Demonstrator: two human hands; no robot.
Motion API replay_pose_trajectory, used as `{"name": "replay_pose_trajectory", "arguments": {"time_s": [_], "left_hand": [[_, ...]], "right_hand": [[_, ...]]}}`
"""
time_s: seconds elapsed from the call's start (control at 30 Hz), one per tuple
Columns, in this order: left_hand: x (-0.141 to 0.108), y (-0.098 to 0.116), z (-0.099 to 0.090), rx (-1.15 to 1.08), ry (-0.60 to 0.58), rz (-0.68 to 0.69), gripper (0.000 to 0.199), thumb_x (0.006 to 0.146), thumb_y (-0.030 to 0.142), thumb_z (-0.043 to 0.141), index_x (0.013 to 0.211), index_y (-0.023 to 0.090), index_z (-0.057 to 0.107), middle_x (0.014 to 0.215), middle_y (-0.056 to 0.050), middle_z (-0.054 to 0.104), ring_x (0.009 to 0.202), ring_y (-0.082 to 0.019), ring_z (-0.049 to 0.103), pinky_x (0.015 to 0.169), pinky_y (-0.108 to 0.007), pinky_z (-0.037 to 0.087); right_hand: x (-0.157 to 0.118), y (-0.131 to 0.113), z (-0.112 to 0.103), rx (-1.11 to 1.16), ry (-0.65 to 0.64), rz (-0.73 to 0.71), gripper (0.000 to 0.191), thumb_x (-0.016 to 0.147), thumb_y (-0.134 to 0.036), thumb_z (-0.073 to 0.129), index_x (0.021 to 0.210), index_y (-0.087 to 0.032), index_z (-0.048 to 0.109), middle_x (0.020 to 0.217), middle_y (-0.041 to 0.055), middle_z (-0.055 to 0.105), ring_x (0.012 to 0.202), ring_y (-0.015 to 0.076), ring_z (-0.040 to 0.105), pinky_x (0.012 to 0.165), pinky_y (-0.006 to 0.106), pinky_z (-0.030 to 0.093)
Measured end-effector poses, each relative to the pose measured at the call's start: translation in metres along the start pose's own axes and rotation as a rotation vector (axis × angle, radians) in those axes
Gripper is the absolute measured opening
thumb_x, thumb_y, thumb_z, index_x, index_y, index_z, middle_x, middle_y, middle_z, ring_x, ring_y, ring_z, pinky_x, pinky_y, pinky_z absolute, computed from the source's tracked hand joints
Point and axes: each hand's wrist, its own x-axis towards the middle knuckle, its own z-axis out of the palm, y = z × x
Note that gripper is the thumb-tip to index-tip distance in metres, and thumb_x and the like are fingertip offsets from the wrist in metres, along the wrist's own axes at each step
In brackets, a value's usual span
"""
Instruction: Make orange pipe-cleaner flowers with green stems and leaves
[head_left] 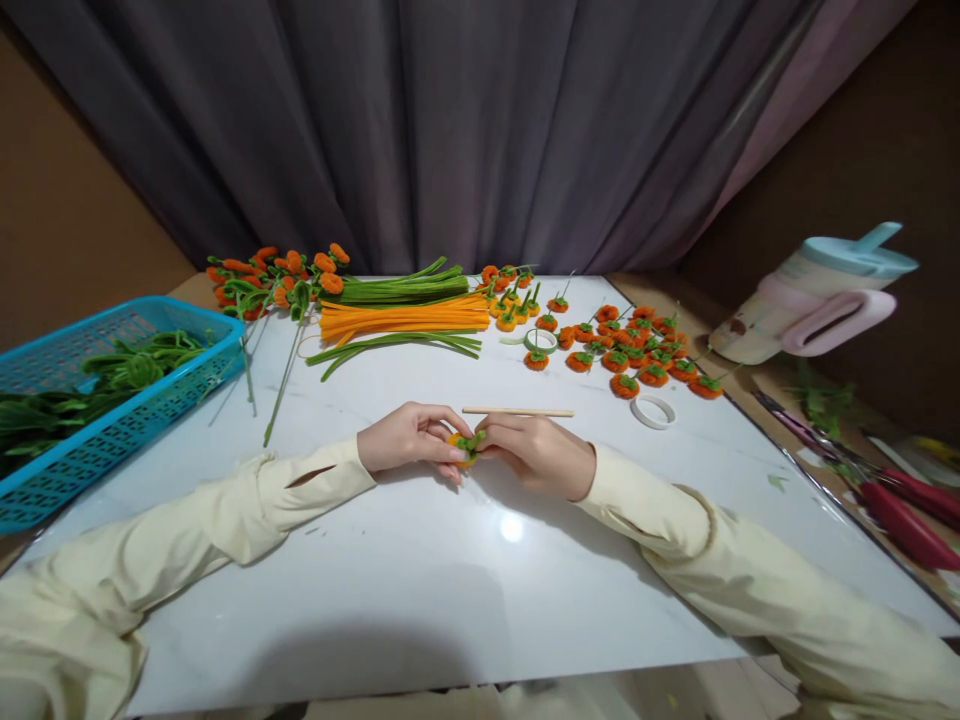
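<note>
Near the middle of the white table, my left hand (417,437) pinches a small yellow-orange and green piece (469,447) between thumb and fingers. My right hand (534,450) meets it from the other side, its fingertips closed on the green part on top. Just beyond my right hand lies a thin wooden stick (517,411). Further back are a bundle of orange fuzzy stems (405,318) and green fuzzy stems (405,290). Several small orange pieces with green tops (624,386) stand at the back right, near a white tape roll (652,411).
A blue basket (120,425) of green leaf pieces is at the left. Orange flowers on long stems (277,280) lie at the back left. On the right are a tumbler (802,300) and red-handled pliers (907,520). A green tape roll (541,341) sits behind the stick.
</note>
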Motion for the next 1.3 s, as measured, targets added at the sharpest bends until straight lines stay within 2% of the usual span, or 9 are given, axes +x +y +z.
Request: {"name": "replay_pose_trajectory", "arguments": {"time_s": [0.27,0.47,0.7,0.77,0.97,1.07,1.17,1.3], "left_hand": [[0.0,0.0,0.002,-0.006,0.069,0.03,0.035,0.063,0.026,0.076,0.084,0.009,0.053,0.063,-0.005,0.066,0.06,-0.021,0.067,0.058,-0.027,0.055],[0.001,-0.002,0.005,-0.028,0.075,0.053,0.035,0.064,0.028,0.076,0.08,0.009,0.051,0.065,-0.007,0.067,0.059,-0.021,0.067,0.06,-0.03,0.055],[0.0,-0.002,0.004,-0.026,0.024,0.046,0.035,0.065,0.027,0.075,0.086,0.011,0.051,0.065,-0.004,0.066,0.059,-0.02,0.067,0.06,-0.03,0.056],[-0.001,-0.002,0.003,-0.016,0.009,0.035,0.035,0.065,0.026,0.074,0.086,0.011,0.051,0.066,-0.004,0.066,0.061,-0.021,0.067,0.06,-0.029,0.056],[-0.002,-0.004,0.002,0.01,-0.01,0.021,0.036,0.065,0.026,0.074,0.087,0.011,0.051,0.063,-0.004,0.065,0.059,-0.021,0.067,0.059,-0.03,0.056],[-0.003,-0.005,0.002,0.0,-0.019,0.016,0.036,0.065,0.026,0.074,0.088,0.011,0.05,0.064,-0.003,0.065,0.06,-0.02,0.067,0.061,-0.031,0.056],[-0.003,-0.006,0.003,0.0,-0.021,0.024,0.037,0.065,0.026,0.074,0.089,0.012,0.05,0.065,-0.002,0.065,0.06,-0.019,0.067,0.064,-0.033,0.056],[-0.003,-0.007,0.004,0.036,-0.023,0.061,0.035,0.067,0.026,0.073,0.089,0.013,0.049,0.067,-0.004,0.065,0.062,-0.018,0.067,0.064,-0.029,0.055]], "right_hand": [[-0.002,-0.003,0.004,-0.056,0.125,0.002,0.018,0.087,-0.009,0.039,0.089,-0.012,0.057,0.091,0.0111,0.062,0.083,0.0167,0.06,0.071,0.027,0.05],[-0.001,-0.004,0.009,-0.093,0.182,0.035,0.015,0.087,-0.01,0.042,0.087,-0.013,0.056,0.086,0.0098,0.063,0.08,0.0173,0.06,0.069,0.027,0.05],[0.0,0.0,-0.001,0.096,0.11,0.059,0.005,0.085,-0.013,0.047,0.088,-0.016,0.05,0.079,0.0046,0.062,0.069,0.0122,0.059,0.061,0.021,0.048],[0.0,0.001,-0.004,0.092,0.067,0.06,0.005,0.086,-0.013,0.046,0.089,-0.015,0.049,0.079,0.0052,0.062,0.069,0.0123,0.058,0.061,0.021,0.047],[-0.003,-0.003,-0.002,-0.262,-0.093,-0.005,0.018,0.086,-0.008,0.034,0.087,-0.013,0.05,0.078,0.0079,0.061,0.065,0.0151,0.055,0.053,0.023,0.04],[-0.004,-0.005,0.0,-0.345,-0.134,-0.026,0.019,0.085,-0.007,0.033,0.089,-0.012,0.05,0.079,0.0092,0.06,0.066,0.016,0.055,0.051,0.024,0.037],[-0.003,-0.005,0.002,-0.221,-0.138,0.043,0.02,0.079,-0.003,0.037,0.091,-0.012,0.05,0.079,0.0089,0.06,0.066,0.0155,0.055,0.053,0.023,0.038],[0.0,-0.007,0.004,0.093,-0.029,0.16,0.018,0.076,-0.003,0.04,0.084,-0.015,0.05,0.073,0.0046,0.061,0.061,0.0121,0.053,0.056,0.02,0.039]]}}
